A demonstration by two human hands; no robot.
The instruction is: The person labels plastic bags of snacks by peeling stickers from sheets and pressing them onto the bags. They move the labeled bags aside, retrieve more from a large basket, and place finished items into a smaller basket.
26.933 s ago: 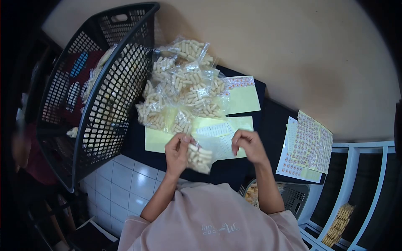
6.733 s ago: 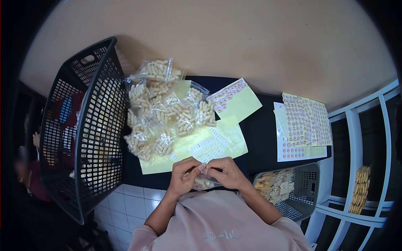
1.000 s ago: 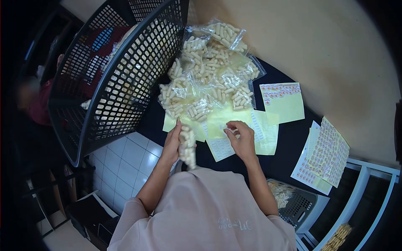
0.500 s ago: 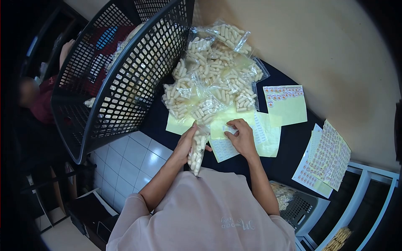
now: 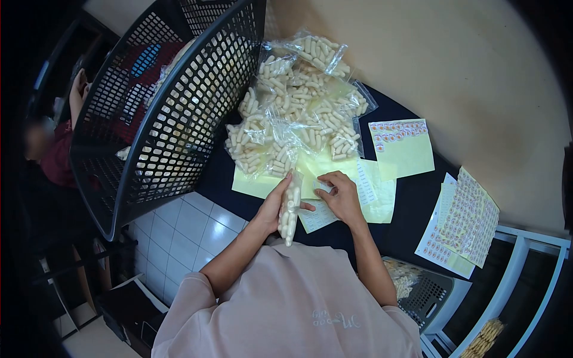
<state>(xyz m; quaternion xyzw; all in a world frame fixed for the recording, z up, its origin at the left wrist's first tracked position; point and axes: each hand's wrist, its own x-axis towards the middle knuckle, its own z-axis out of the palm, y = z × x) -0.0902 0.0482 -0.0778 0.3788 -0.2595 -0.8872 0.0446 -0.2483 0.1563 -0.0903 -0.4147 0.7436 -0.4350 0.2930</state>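
Note:
My left hand (image 5: 272, 207) is wrapped round a clear plastic bag (image 5: 290, 210) of pale, finger-shaped snack sticks, held upright in front of my shirt. To its right, my right hand (image 5: 342, 198) bends over a printed label sheet (image 5: 318, 217), thumb and forefinger curled close together at the paper; whatever is between them is too small to make out. Yellow backing sheets (image 5: 377, 206) lie under and beside that hand. Beyond both hands, a heap of similar filled bags (image 5: 298, 113) covers the back of the dark table.
A large black perforated basket (image 5: 185, 119) stands tilted at left, with bags inside. More sticker sheets (image 5: 403, 158) and a stack of label sheets (image 5: 462, 224) lie at right. A grey crate (image 5: 427, 295) sits below the table. Another person's sleeve (image 5: 58, 152) shows behind the basket.
My left hand has shifted slightly right with the bag, turning it to show a narrower side. My right hand stays at the label sheet. The other person's arm has risen.

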